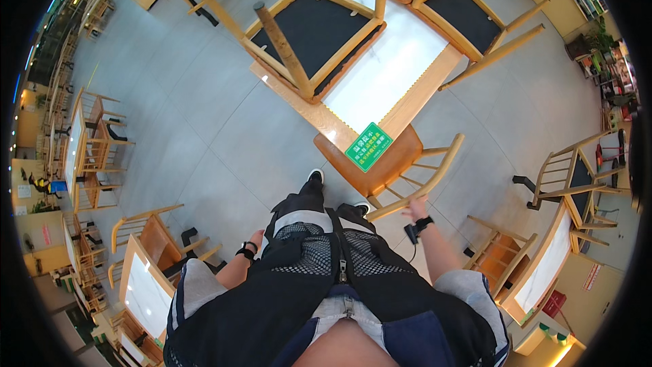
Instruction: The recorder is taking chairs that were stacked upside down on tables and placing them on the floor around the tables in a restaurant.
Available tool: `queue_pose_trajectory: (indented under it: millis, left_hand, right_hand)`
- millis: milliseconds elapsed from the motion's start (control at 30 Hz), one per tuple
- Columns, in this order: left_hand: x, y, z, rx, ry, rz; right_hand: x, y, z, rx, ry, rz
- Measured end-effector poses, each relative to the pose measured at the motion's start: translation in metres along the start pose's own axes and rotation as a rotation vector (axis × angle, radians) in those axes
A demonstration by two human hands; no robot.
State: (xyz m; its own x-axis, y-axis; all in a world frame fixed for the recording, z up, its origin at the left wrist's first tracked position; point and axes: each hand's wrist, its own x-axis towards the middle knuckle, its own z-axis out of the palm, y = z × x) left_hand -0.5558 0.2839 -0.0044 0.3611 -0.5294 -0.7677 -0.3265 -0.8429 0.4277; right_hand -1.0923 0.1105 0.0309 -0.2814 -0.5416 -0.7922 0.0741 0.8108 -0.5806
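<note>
My right hand (417, 208) grips the curved wooden top rail of a chair (368, 163) with a brown padded seat and a spindle back. The front of this chair is under the end of a table (293, 93) that has a wood border and a white marble-look inlay. A green sign with writing (369, 147) lies at the table's near corner, above the seat. My left hand (259, 239) hangs beside my left thigh, apart from any furniture. Its fingers are mostly hidden against my clothing.
Upturned chairs (317, 35) (461, 18) rest on the table with their legs up. At lower left, a chair (160, 237) stands by another table (147, 285). To the right, a chair (501, 250) stands beside a table (545, 265) with an upturned chair (580, 178). Grey tiles (204, 107) cover the floor.
</note>
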Motion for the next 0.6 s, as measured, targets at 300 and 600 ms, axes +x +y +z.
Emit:
queue_pose_trajectory:
  millis: [300, 600]
  left_hand:
    - [0.021, 0.042, -0.017, 0.093, -0.294, 0.268]
    - [-0.008, 0.049, -0.014, -0.004, -0.294, 0.204]
  right_hand:
    - [0.006, 0.01, 0.028, 0.148, -0.314, 0.093]
    - [0.052, -0.057, 0.013, -0.024, -0.229, 0.068]
